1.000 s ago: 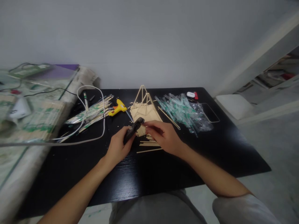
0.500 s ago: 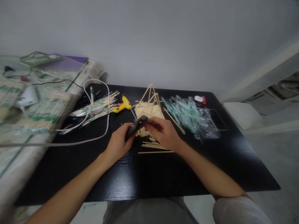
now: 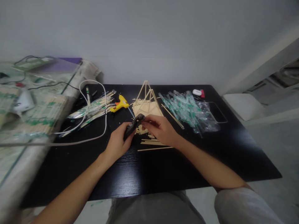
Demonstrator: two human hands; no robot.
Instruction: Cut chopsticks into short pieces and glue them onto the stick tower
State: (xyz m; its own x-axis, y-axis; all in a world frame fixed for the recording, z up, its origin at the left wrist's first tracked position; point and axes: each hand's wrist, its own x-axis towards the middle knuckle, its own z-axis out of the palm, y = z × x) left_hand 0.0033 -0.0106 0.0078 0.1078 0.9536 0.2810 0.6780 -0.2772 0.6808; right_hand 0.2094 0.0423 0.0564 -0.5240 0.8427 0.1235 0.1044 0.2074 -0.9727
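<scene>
My left hand [image 3: 118,138] is wrapped round a dark pliers-like tool [image 3: 133,126], its head pointing up and to the right. At that head, my right hand [image 3: 161,128] has its fingertips pinched together; whatever is between them is too small or hidden to make out. Just beyond both hands stands a frame of thin wooden sticks [image 3: 151,99], two peaked ends rising from a flat pale base [image 3: 153,109]. Cut stick pieces [image 3: 138,102] lie on and around the base. Below my right hand, several loose sticks [image 3: 151,143] rest on the black table [image 3: 130,177].
A yellow glue gun [image 3: 120,104] lies left of the frame, near packed sticks [image 3: 98,105] and a looping white cable [image 3: 105,124]. To the right are crumpled plastic wrappers [image 3: 184,107], a phone [image 3: 218,112] and a white case [image 3: 196,92]. More stick packs [image 3: 46,112] lie on the left surface.
The view has shifted slightly, so the things on the table appear a little further left and higher. Both hands keep almost the same pose at the tool.
</scene>
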